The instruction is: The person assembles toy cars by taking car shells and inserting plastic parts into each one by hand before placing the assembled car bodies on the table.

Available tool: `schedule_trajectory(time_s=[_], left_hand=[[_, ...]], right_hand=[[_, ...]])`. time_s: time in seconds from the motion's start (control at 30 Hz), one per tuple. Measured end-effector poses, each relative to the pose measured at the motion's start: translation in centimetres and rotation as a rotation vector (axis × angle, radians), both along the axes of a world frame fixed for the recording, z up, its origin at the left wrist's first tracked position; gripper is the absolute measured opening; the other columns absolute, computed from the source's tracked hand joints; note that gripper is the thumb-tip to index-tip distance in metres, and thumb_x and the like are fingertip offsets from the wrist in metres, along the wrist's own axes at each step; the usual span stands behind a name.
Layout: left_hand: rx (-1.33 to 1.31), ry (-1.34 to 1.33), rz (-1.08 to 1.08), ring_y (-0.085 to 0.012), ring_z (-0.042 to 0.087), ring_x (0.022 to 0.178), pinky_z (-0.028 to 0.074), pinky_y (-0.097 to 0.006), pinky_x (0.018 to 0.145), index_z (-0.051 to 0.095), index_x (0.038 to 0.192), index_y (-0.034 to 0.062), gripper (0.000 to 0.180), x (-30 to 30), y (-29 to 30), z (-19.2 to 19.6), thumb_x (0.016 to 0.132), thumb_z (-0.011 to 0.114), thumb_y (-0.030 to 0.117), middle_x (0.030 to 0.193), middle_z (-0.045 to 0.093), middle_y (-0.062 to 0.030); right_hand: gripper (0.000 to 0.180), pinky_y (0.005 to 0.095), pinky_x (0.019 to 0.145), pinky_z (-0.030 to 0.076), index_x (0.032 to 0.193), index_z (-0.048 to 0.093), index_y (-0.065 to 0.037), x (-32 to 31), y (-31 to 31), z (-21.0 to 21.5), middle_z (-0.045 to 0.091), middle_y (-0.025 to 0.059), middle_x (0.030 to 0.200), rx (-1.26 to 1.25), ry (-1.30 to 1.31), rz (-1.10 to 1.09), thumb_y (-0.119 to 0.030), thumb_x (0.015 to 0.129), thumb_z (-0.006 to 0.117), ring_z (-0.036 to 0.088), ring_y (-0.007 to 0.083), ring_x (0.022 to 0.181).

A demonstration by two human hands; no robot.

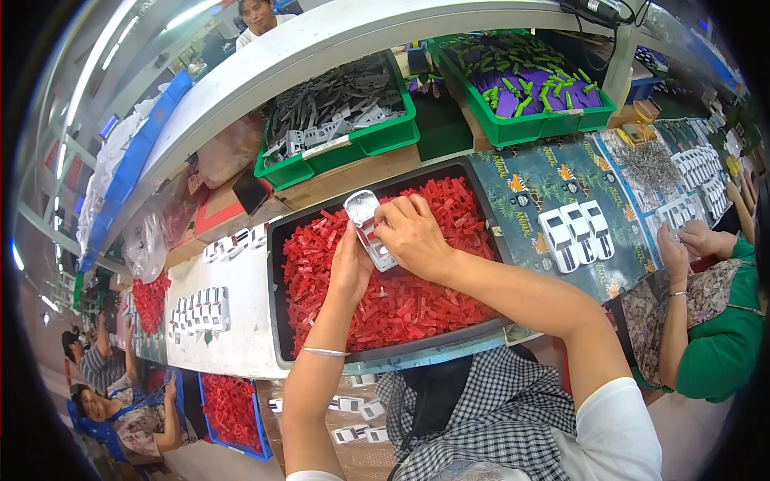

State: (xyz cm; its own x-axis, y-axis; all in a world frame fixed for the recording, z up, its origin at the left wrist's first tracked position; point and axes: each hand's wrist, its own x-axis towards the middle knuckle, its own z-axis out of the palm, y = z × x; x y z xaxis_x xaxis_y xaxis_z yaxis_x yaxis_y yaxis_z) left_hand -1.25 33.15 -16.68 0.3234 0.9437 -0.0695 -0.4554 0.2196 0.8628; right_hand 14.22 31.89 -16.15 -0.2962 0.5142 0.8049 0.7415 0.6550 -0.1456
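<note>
Over a black tray (277, 309) heaped with red plastic parts (417, 309), my left hand (347, 263) grips a white toy car body shell (361, 205) from its left side and below. The shell is tilted, and its hollow inside shows at the top end. My right hand (419, 239) reaches across from the right, fingers closed and tips pressed into the middle of the shell. Red shows beneath those fingertips; whether it is a part or the pile behind cannot be made out.
White car shells (199, 311) stand in a row at left; three more (575, 236) lie on the patterned mat at right. Behind are green crates of grey parts (337, 120) and purple-green parts (537, 92), under a white shelf (337, 36). A co-worker (714, 321) works at right.
</note>
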Motion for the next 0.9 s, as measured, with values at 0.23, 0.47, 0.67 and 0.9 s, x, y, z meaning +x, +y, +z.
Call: schedule_trajectory(time_s=[0.23, 0.47, 0.67, 0.9], left_hand=[[0.007, -0.022, 0.001, -0.0182, 0.055, 0.109, 0.045, -0.037, 0.094, 0.047, 0.127, 0.0033, 0.041, 0.1, -0.2, -0.3, 0.104, 0.034, 0.034, 0.120, 0.055, -0.0075], [0.003, 0.028, 0.028, -0.0131, 0.056, 0.108, 0.046, -0.033, 0.092, 0.052, 0.124, 0.0081, 0.035, -0.1, -0.2, -1.1, 0.103, 0.039, 0.033, 0.117, 0.058, -0.0023], [0.052, -0.004, 0.057, -0.0129, 0.056, 0.104, 0.047, -0.032, 0.089, 0.052, 0.123, 0.0088, 0.030, 0.2, -0.4, -0.5, 0.102, 0.042, 0.028, 0.115, 0.058, -0.0019], [0.089, -0.008, 0.078, -0.0152, 0.051, 0.114, 0.044, -0.033, 0.095, 0.048, 0.130, 0.0062, 0.034, 0.6, -0.8, -0.1, 0.100, 0.044, 0.022, 0.124, 0.054, -0.0044]], right_hand=[[0.008, 0.0409, 0.086, 0.037, 0.077, 0.063, -0.006, -0.1, 0.0, 0.3, 0.057, 0.0061, 0.099, 0.006, 0.039, -0.024, -0.010, 0.071, 0.064, 0.051, 0.0246, 0.094], [0.008, 0.0428, 0.092, 0.036, 0.073, 0.063, -0.005, -0.8, -0.2, -0.7, 0.056, 0.0066, 0.097, -0.002, -0.100, -0.073, -0.012, 0.070, 0.060, 0.051, 0.0232, 0.097], [0.006, 0.0446, 0.095, 0.036, 0.075, 0.058, -0.006, -0.7, -0.1, 0.1, 0.055, 0.0050, 0.096, 0.050, -0.098, -0.149, -0.012, 0.073, 0.060, 0.052, 0.0217, 0.095], [0.010, 0.0462, 0.096, 0.035, 0.080, 0.060, -0.006, -0.4, -0.1, 0.4, 0.056, 0.0048, 0.101, 0.118, -0.070, -0.108, -0.012, 0.072, 0.062, 0.053, 0.0222, 0.098]])
